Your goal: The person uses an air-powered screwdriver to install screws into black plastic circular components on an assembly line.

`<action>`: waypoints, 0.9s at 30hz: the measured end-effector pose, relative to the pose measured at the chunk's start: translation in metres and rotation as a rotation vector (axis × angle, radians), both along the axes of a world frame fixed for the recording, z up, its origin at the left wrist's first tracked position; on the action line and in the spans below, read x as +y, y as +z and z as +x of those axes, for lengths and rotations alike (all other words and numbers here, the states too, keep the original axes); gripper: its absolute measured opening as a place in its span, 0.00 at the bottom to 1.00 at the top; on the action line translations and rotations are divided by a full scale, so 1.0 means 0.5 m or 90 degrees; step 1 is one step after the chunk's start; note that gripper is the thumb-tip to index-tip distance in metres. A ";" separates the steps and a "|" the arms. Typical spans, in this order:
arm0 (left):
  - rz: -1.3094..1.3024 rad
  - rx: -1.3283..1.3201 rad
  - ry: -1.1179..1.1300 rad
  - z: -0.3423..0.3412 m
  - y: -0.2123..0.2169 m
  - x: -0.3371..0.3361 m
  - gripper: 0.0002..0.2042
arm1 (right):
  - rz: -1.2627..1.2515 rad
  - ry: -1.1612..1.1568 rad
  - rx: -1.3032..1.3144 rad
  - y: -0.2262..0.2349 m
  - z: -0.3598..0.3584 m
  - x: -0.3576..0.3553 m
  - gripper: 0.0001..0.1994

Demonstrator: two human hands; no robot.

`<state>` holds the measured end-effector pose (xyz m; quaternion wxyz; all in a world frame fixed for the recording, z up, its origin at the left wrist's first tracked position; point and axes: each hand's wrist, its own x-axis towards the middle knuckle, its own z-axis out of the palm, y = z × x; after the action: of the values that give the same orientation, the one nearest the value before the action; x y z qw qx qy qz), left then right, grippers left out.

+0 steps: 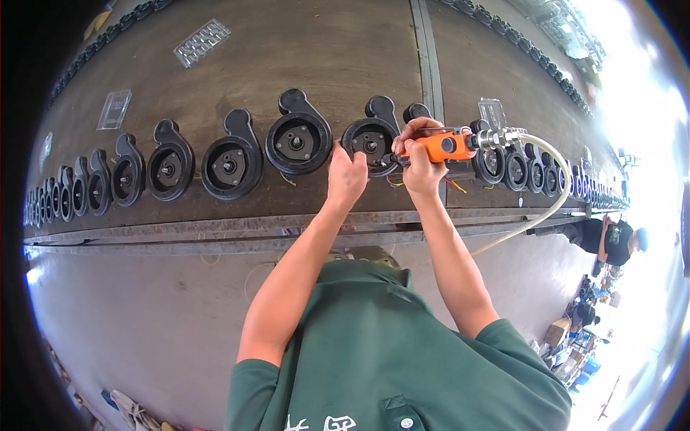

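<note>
My right hand [422,162] is wrapped round an orange air-powered tool [447,146], which lies sideways with its tip pointing left. The tip is close to the right edge of a round black blower housing [371,144] that has a metal shaft at its centre; whether they touch is hidden. My left hand [348,177] grips this housing at its lower left rim, thumb toward me, some fingers out of sight. Just left of that hand stands a similar blower housing [297,139]. A pale air hose [559,172] curves from the tool's metal fitting down to the right.
More black housings [232,164] line the bench [323,43] on both sides. Clear plastic trays [201,43] lie farther back. A metal strip [427,57] crosses the bench top. Coloured wires [456,186] stick out near the front rail [180,235]. Another person [617,241] is at far right.
</note>
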<state>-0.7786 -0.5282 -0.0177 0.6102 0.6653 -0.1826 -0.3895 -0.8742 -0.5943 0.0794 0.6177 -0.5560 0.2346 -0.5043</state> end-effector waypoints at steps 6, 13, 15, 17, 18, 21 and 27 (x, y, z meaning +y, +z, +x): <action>0.009 0.002 0.000 -0.002 -0.002 0.002 0.19 | -0.049 0.040 0.038 -0.015 -0.004 0.003 0.12; 0.016 0.019 0.007 -0.004 0.003 0.004 0.21 | -0.094 0.091 0.077 -0.034 0.010 0.003 0.09; 0.029 0.014 0.009 -0.006 0.003 0.003 0.21 | -0.078 0.092 0.049 -0.033 0.012 0.004 0.10; 0.037 0.020 0.004 -0.005 0.009 0.001 0.21 | -0.066 0.089 0.034 -0.032 0.010 0.007 0.10; 0.040 0.027 -0.001 -0.005 0.011 0.002 0.21 | -0.062 0.086 0.033 -0.032 0.010 0.007 0.11; 0.035 0.051 0.005 -0.002 0.030 0.004 0.20 | -0.056 0.067 0.034 -0.012 0.014 0.005 0.12; 0.039 0.088 -0.012 0.006 0.048 0.008 0.20 | -0.085 0.034 -0.065 0.024 0.009 -0.030 0.15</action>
<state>-0.7756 -0.5242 0.0064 0.5970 0.6534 -0.1346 -0.4456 -0.8695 -0.6093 0.0916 0.6039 -0.5754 0.1536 -0.5297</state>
